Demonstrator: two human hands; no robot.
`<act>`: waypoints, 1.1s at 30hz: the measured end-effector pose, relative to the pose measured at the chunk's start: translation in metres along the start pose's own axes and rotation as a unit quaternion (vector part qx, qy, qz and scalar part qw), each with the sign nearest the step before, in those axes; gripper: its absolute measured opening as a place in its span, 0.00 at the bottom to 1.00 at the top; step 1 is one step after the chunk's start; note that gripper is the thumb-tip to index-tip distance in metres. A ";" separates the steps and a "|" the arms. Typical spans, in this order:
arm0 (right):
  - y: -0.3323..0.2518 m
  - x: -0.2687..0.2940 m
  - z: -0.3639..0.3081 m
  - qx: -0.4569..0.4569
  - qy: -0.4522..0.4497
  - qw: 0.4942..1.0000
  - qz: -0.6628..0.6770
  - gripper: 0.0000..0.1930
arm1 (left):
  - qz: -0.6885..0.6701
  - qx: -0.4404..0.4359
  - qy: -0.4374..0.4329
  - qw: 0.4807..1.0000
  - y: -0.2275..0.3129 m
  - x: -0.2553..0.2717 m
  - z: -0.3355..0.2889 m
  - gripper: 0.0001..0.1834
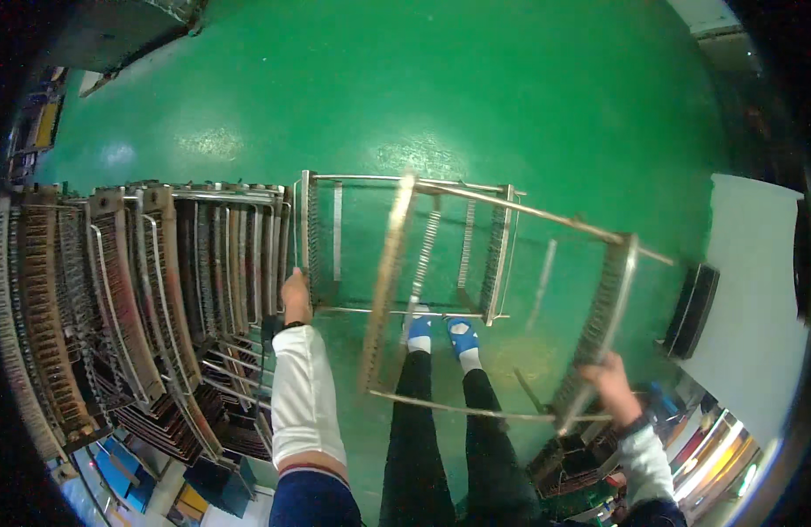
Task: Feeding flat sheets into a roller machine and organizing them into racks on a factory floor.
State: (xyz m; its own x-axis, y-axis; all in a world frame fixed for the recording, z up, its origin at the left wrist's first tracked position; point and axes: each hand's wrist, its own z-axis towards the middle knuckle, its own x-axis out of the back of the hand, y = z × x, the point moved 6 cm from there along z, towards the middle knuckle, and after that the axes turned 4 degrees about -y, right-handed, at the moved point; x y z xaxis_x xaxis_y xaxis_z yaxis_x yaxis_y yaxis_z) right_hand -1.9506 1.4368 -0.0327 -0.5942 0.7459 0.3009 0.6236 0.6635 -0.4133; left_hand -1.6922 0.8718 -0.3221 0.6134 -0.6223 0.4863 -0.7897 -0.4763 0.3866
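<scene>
A tilted metal rack frame is held up above the green floor by the right hand, which is closed around the frame's lower right corner, where a slotted side rail meets a thin bar. The right forearm, in a pale sleeve, is raised from the lower right edge and bent upward at the wrist. The frame hangs at a slant, its far end higher and turned toward the right, and it appears blurred.

The left arm is stretched straight forward from the lower edge, covered by a white sleeve guard. The left hand is laid against the left upright of a second rack frame, which stands on the floor just ahead of the feet in blue and white shoes; whether the fingers are wrapped round the upright cannot be told.

To the left, a dense row of similar slotted racks is packed side by side.
</scene>
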 end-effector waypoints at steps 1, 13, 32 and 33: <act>-0.023 -0.032 0.020 0.040 -0.038 0.998 0.002 0.14 | -0.095 0.021 -0.031 0.995 -0.030 0.042 0.017 0.26; -0.024 -0.143 0.157 0.132 -0.025 0.990 -0.041 0.14 | -0.054 -0.211 -0.041 0.975 0.120 0.033 -0.122 0.27; 0.036 -0.146 0.183 0.190 0.019 0.954 -0.232 0.21 | 0.061 -0.186 -0.047 0.980 -0.143 0.011 -0.348 0.18; 0.026 -0.149 0.176 0.187 0.013 0.951 -0.246 0.21 | 0.065 -0.176 -0.039 0.981 -0.168 0.017 -0.365 0.19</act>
State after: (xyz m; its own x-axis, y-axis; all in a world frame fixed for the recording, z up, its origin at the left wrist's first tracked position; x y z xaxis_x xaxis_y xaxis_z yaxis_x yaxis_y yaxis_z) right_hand -1.9354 1.3330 -0.2399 -0.7512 0.3546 0.5568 0.0459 0.8695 -0.4917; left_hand -1.5457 1.1677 -0.0932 0.4935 -0.7164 0.4932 -0.8013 -0.1539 0.5781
